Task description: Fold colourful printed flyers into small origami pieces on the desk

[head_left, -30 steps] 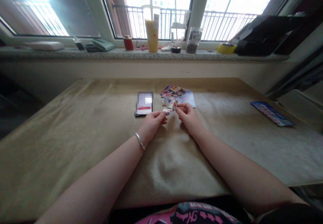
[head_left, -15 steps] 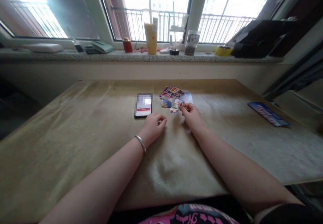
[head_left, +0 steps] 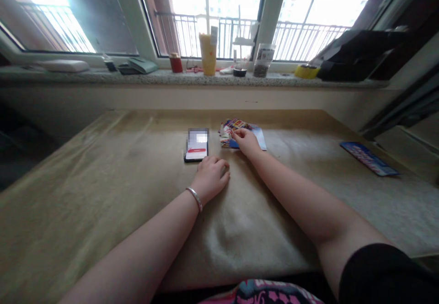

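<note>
My right hand (head_left: 245, 140) reaches forward onto a pile of small colourful paper pieces (head_left: 231, 129) lying on a blue-edged sheet (head_left: 259, 136); its fingers curl down on the pile and whether they grip a piece is hidden. My left hand (head_left: 212, 176), with a silver bracelet on the wrist, rests knuckles-up on the tan table cover (head_left: 113, 176) with the fingers curled under and nothing visible in them. It lies just in front of a phone (head_left: 196, 145) that lies face up.
A blue printed strip (head_left: 369, 158) lies at the table's right edge. The stone windowsill (head_left: 85, 76) behind carries a yellow cup (head_left: 208, 55), a red jar (head_left: 176, 62), a glass jar (head_left: 262, 59), yellow tape (head_left: 306, 71) and a black case (head_left: 356, 57).
Both hands held a small paper piece together a second ago. The left hand let go and settled on the table; the right hand carried the piece forward onto the pile.
</note>
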### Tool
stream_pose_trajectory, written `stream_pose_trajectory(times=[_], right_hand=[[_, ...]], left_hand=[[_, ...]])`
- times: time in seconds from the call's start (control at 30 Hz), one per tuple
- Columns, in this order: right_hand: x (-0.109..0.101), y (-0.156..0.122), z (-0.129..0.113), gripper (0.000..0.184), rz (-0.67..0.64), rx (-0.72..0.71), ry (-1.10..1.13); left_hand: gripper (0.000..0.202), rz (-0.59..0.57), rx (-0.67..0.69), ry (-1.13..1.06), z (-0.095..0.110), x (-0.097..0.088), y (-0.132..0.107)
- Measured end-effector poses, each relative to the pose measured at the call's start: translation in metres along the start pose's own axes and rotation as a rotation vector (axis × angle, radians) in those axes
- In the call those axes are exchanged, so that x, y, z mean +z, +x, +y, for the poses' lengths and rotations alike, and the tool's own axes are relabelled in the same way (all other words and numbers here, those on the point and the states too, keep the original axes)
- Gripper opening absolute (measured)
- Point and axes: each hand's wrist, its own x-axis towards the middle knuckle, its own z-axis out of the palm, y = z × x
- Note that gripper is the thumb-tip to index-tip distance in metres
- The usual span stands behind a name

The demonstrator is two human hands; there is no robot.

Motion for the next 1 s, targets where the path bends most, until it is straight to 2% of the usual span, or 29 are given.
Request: stream_pose_trajectory(times=[0.13, 0.4, 0.83, 1.0], right_hand=[[0.014, 0.013, -0.010, 0.025, -0.006, 0.012, -0.076], [0.037, 0.026, -0.019, 0.021, -0.054, 0.000, -0.241], [0.047, 0.014, -0.023, 0.023, -0.027, -0.039, -0.407], [0.040, 0.012, -0.024, 0.025, -0.011, -0.094, -0.445]], left_hand=[[0.022, -0.008, 0.002, -0.002, 0.000, -0.001, 0.000], [0.022, -0.009, 0.010, 0.010, -0.001, 0.000, 0.000], [0.024, -0.026, 0.012, 0.015, -0.001, -0.003, 0.001], [0.024, -0.018, 0.026, 0.001, -0.005, -0.002, 0.002]])
